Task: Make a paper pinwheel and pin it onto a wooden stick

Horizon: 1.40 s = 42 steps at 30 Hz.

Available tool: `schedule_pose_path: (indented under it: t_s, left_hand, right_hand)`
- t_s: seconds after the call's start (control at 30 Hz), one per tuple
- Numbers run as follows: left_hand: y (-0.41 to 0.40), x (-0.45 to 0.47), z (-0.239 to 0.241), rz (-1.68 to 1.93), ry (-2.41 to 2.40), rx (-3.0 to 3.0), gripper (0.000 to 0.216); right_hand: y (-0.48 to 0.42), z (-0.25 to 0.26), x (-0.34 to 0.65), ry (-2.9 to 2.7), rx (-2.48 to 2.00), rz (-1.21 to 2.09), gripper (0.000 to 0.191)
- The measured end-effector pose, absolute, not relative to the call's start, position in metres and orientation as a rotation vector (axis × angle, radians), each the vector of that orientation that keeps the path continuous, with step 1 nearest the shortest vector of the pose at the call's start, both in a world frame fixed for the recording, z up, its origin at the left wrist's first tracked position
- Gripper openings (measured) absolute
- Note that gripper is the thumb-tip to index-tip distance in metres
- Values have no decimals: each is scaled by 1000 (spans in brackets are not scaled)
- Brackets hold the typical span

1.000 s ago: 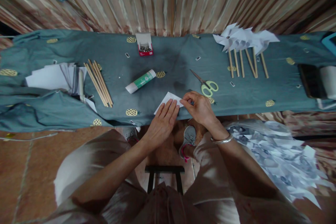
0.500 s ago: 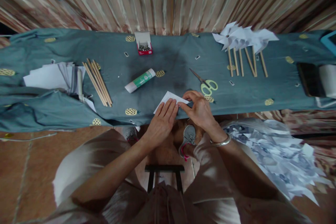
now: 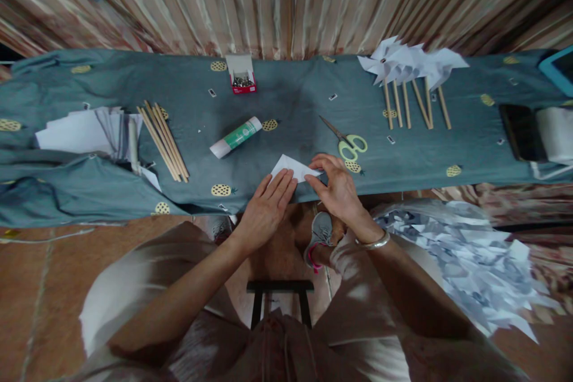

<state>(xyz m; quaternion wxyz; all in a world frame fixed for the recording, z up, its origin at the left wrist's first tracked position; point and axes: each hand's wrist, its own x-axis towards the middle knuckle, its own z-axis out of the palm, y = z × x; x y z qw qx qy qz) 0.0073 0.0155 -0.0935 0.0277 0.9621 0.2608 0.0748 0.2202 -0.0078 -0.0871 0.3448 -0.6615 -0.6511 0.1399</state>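
Note:
A piece of white paper (image 3: 290, 163), folded into a triangle, lies at the front edge of the cloth-covered table. Stretched out flat, the fingers of my left hand (image 3: 267, 204) press on its lower left part. My right hand (image 3: 339, 187) has the right corner of the paper between thumb and forefinger. Scissors with light green handles (image 3: 352, 147) lie just beyond the right hand. Farther left is a green-and-white glue stick (image 3: 237, 136), lying on its side.
Wooden sticks (image 3: 163, 142) and a stack of white paper (image 3: 83, 132) lie on the left. A red-and-white box (image 3: 242, 80) of small metal pieces stands at the back. Paper pinwheels (image 3: 414, 65) on sticks lie at the right; a heap of paper pieces (image 3: 465, 268) is below.
My left hand has slid a little left and down along the folded paper, baring more of it. My right hand stays at the right corner. The whole view has shifted slightly.

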Motion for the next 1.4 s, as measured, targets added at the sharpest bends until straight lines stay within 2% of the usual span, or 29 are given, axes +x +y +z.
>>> schedule_pose_path:
  t_s: [0.23, 0.5, 0.8, 0.87, 1.03, 1.27, 1.4]
  left_hand:
    - [17, -29, -89, 112, 916, 2903, 57]
    - [15, -67, -98, 169, 1003, 2911, 59]
    - [23, -59, -88, 338, 1047, 2780, 51]
    - [27, -54, -86, 423, 1066, 2662, 49]
    - [37, -38, -75, 616, 1148, 2190, 49]
    - [54, -9, -54, 857, 1119, 1318, 80]
    - [63, 1, -46, 772, 1068, 1009, 67]
  right_hand:
    - [-12, -90, 238, -1655, -1723, 332, 5]
    - [-12, -92, 245, -1665, -1694, 363, 7]
    - [-7, -79, 235, -1665, -1628, 537, 27]
    - [-5, -79, 230, -1692, -1631, 579, 29]
    - [0, -77, 222, -1684, -1563, 656, 7]
    - [7, -57, 213, -1613, -1460, 593, 7]
    - [10, -48, 209, -1623, -1437, 493, 9]
